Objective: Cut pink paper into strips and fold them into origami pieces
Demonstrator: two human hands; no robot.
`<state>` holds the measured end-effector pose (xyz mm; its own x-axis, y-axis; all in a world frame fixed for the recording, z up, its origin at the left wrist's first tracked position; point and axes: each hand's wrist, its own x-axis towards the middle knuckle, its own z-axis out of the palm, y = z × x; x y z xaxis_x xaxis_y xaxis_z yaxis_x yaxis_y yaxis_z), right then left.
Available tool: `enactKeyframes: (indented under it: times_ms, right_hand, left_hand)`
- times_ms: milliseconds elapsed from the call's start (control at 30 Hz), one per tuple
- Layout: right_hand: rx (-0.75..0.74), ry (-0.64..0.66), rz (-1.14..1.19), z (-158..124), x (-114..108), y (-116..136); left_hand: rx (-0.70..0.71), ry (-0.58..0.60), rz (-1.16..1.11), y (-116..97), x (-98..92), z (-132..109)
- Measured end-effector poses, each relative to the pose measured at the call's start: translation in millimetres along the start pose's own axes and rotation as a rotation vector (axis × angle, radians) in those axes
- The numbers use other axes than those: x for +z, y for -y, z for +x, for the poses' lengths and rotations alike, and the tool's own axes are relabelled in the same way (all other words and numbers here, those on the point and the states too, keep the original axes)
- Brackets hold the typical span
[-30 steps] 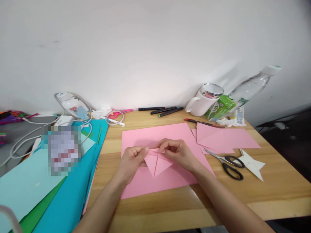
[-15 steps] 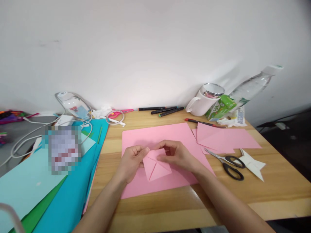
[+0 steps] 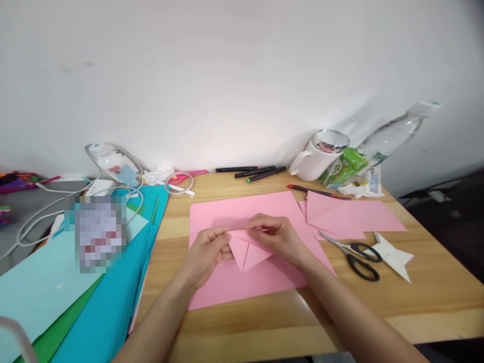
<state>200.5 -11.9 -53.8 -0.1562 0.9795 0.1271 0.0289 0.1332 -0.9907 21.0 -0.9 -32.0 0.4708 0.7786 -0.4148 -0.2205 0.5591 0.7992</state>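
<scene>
A: Where is the folded pink paper [image 3: 244, 254] being held?

B: It is being held between both hands, above a large pink sheet [image 3: 215, 290], with one pointed corner being directed toward the person.

A: How is it being gripped by the left hand [image 3: 206, 254]?

B: Its upper left corner is being pinched, with the thumb being pressed near the edge and the other fingers being curled behind.

A: And by the right hand [image 3: 276, 234]?

B: The upper right part is being clasped by bent fingers and thumb; the exact fingertip contact is being partly hidden by the hand itself. Creases are being shown where flaps are meeting along the middle.

A: What is being seen to the right?

B: Black-handled scissors [image 3: 347, 248] are being supported by the wooden table [image 3: 427, 297], just beside a pale, star-like paper piece [image 3: 391, 254]. Behind them, pink paper pieces [image 3: 340, 214] are being overlapped, one partly over another.

A: And at the wall?

B: Dark markers [image 3: 260, 172] are being seen near a white mug [image 3: 308, 161].
</scene>
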Motion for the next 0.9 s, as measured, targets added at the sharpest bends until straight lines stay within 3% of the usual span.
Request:
enactKeyframes:
  times_ms: [167, 333, 433, 600, 733, 800, 900]
  right_hand:
    - [-0.064, 0.081, 0.049, -1.0, -3.1, -0.3]
    - [-0.075, 0.066, -0.004, -1.8, -3.4, 3.1]
    - [-0.035, 0.039, -0.033, -2.2, -1.2, 4.2]
    - [0.032, 0.090, -0.114, -2.6, 4.1, 1.4]
    - [-0.025, 0.008, -0.267, -1.6, 2.8, -5.7]
    - [-0.049, -0.009, -0.368, -1.0, -0.2, -9.2]
    - [-0.093, 0.073, -0.451, -0.1, -4.3, -12.6]
  left_hand:
    - [-0.004, -0.003, -0.034, -2.4, -0.2, -1.9]
    - [-0.005, 0.001, -0.003, -3.9, 0.3, -2.4]
    - [0.035, -0.075, 0.102, -1.6, -1.2, 0.4]
    - [0.183, -0.330, 0.357, 6.7, -7.5, 9.5]
    - [0.200, -0.300, 0.472, 14.2, -12.9, 15.1]
    - [0.308, -0.282, 0.645, 17.7, -15.8, 16.2]
    - [0.604, -0.208, 1.055, 20.3, -19.9, 16.6]
